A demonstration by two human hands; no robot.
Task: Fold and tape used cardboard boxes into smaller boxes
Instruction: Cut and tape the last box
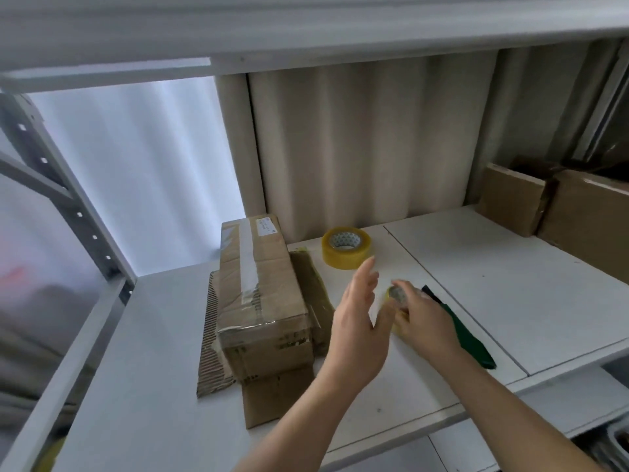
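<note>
Lying position, taped box: the taped cardboard box (262,294) rests lengthwise on the white shelf board (493,284), left of centre, long axis running near to far; a strip of pale tape runs along its top and clear tape wraps its near end.
Flat cardboard: corrugated cardboard pieces (211,352) lie under the box and project at its left and near sides; a darker strip (311,284) lies against its right side.
Small tape roll: a small yellowish roll (396,294) sits right of the box, held in the right hand (422,321).
Right hand: fingers curled around the small roll, grasping it from the near right.
Left hand: the left hand (357,321) hovers between the box and the small roll, fingers straight and released, holding nothing.
Large tape roll: a large yellow tape roll (346,247) stands flat on the shelf, far of both hands and apart from them.
Green tool: a dark green tool (469,338) lies on the board just right of the right hand; its type cannot be told.
Far right: brown cartons (558,206) stand at the far right corner.
Backdrop: a pale curtain (357,148) hangs behind the shelf.
</note>
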